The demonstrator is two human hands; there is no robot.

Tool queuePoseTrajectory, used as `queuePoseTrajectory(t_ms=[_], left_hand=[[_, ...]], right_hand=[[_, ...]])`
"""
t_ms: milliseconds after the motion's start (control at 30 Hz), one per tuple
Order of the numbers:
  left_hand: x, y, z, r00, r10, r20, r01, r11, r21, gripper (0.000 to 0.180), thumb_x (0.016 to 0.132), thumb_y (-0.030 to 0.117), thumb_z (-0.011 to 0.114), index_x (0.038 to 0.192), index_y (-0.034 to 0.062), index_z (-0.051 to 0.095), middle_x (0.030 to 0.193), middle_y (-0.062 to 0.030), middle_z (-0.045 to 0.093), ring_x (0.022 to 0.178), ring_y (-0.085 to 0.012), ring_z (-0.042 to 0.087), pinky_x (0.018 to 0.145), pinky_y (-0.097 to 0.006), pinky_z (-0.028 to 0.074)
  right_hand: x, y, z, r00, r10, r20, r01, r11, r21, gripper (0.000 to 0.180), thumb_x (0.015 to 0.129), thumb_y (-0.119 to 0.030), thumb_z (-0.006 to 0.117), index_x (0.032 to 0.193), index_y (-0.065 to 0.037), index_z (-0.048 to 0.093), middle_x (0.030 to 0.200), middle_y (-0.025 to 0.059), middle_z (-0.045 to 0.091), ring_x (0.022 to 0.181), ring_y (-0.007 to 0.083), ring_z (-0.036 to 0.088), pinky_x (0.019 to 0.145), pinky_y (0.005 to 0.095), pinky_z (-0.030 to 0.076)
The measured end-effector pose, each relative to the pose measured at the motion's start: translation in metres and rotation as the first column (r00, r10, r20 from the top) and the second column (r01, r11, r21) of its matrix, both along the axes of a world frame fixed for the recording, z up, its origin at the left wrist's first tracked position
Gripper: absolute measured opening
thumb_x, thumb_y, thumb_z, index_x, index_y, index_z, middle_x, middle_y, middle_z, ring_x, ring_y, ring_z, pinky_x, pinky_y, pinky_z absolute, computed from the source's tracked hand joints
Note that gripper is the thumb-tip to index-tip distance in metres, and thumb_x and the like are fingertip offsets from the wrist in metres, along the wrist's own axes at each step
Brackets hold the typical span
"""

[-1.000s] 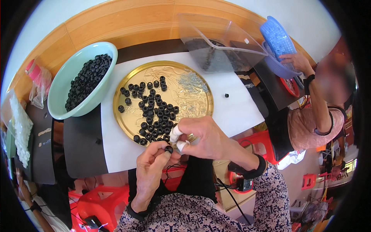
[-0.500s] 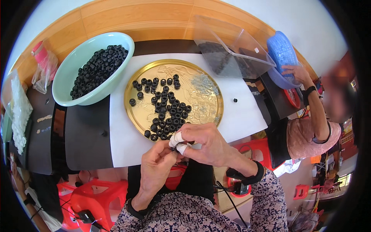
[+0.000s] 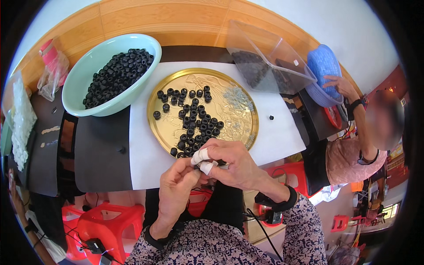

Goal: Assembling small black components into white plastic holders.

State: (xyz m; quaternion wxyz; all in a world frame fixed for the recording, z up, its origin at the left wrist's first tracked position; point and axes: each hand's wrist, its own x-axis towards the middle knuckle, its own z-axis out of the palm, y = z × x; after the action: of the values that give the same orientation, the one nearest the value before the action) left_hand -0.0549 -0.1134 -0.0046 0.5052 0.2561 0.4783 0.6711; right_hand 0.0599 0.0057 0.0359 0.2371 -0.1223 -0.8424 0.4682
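At the far left, a clear plastic bag of white pieces (image 3: 22, 128) lies on the dark bench (image 3: 101, 154). Beside it, the pale aqua basin (image 3: 132, 94) holds a large heap of black beads (image 3: 118, 78); whether those are finished or waiting cannot be told.

Next comes the left hand (image 3: 176, 186), thumb and forefinger pinched together on a small dark piece (image 3: 197, 166) just off the near edge of the round gold tray (image 3: 170, 126). The fingers hide most of that piece, so how complete it is does not show; it appears to be mid-work, not yet put down. Dozens of loose black beads (image 3: 204, 125) lie in a cluster over the tray's left and middle, which I would judge to be what is left close by. The tray's upper right carries a patch of tiny silvery bits (image 3: 238, 98), a good supply by the look of it.

The right hand (image 3: 233, 164), thumb and forefinger wrapped in white, has its grip closed on the same piece from the other side.

Farther right, one stray bead (image 3: 271, 118) sits on the white sheet (image 3: 282, 137), and a clear plastic bin (image 3: 289, 81) holds more dark pieces.
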Motion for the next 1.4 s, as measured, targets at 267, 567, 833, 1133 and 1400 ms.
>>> queuePoseTrajectory(t_ms=[267, 567, 833, 1133, 1400], left_hand=[[-0.004, -0.002, -0.003, 0.999, 0.045, 0.026, -0.047, 0.996, 0.076, 0.022, 0.086, -0.002, 0.049, 0.107, -0.0045, 0.056, 0.085, -0.0079, 0.063, 0.076, -0.0134, 0.062, 0.071, -0.025, 0.049], [-0.017, -0.008, -0.017, 0.994, 0.083, -0.064, -0.072, 0.984, 0.16, 0.022, 0.085, -0.006, 0.052, 0.107, -0.0036, 0.056, 0.087, -0.0089, 0.064, 0.08, -0.0116, 0.061, 0.073, -0.025, 0.05], [-0.016, -0.01, -0.016, 0.992, -0.023, 0.126, 0.001, 0.985, 0.171, 0.022, 0.086, -0.005, 0.052, 0.108, -0.0022, 0.055, 0.085, -0.0072, 0.062, 0.078, -0.01, 0.06, 0.07, -0.023, 0.049], [-0.024, -0.012, -0.015, 0.972, -0.188, -0.138, 0.205, 0.971, 0.124, 0.024, 0.084, -0.003, 0.053, 0.108, -0.004, 0.054, 0.081, -0.0062, 0.06, 0.082, -0.0119, 0.062, 0.074, -0.025, 0.051], [-0.021, -0.007, -0.018, 0.961, -0.175, -0.212, 0.201, 0.974, 0.107, 0.024, 0.082, -0.003, 0.055, 0.106, -0.0033, 0.054, 0.081, -0.01, 0.063, 0.079, -0.0149, 0.065, 0.066, -0.024, 0.053]], right_hand=[[-0.001, -0.005, -0.005, 0.993, -0.084, 0.077, 0.099, 0.971, -0.216, 0.014, 0.081, -0.003, 0.061, 0.094, 0.0, 0.065, 0.083, 0.0039, 0.062, 0.068, 0.0079, 0.059, 0.059, 0.0216, 0.047], [-0.014, 0.004, 0.001, 0.99, 0.088, 0.113, -0.032, 0.905, -0.423, 0.012, 0.083, -0.003, 0.06, 0.094, 0.002, 0.062, 0.078, 0.0006, 0.062, 0.07, 0.0035, 0.055, 0.061, 0.0193, 0.046], [-0.068, 0.044, 0.006, 0.96, -0.186, 0.211, 0.152, 0.974, 0.17, 0.013, 0.077, -0.005, 0.06, 0.089, -0.001, 0.064, 0.066, 0.0115, 0.06, 0.053, 0.0137, 0.054, 0.052, 0.028, 0.045], [-0.081, 0.061, 0.015, 0.946, -0.204, 0.253, 0.14, 0.958, 0.25, 0.014, 0.076, -0.004, 0.059, 0.089, -0.001, 0.064, 0.067, 0.011, 0.061, 0.053, 0.0156, 0.052, 0.053, 0.0277, 0.044], [-0.065, 0.066, 0.001, 0.953, -0.033, 0.301, -0.036, 0.975, 0.219, 0.016, 0.076, -0.003, 0.06, 0.091, -0.002, 0.065, 0.073, 0.0072, 0.061, 0.061, 0.0177, 0.056, 0.058, 0.0276, 0.045]])
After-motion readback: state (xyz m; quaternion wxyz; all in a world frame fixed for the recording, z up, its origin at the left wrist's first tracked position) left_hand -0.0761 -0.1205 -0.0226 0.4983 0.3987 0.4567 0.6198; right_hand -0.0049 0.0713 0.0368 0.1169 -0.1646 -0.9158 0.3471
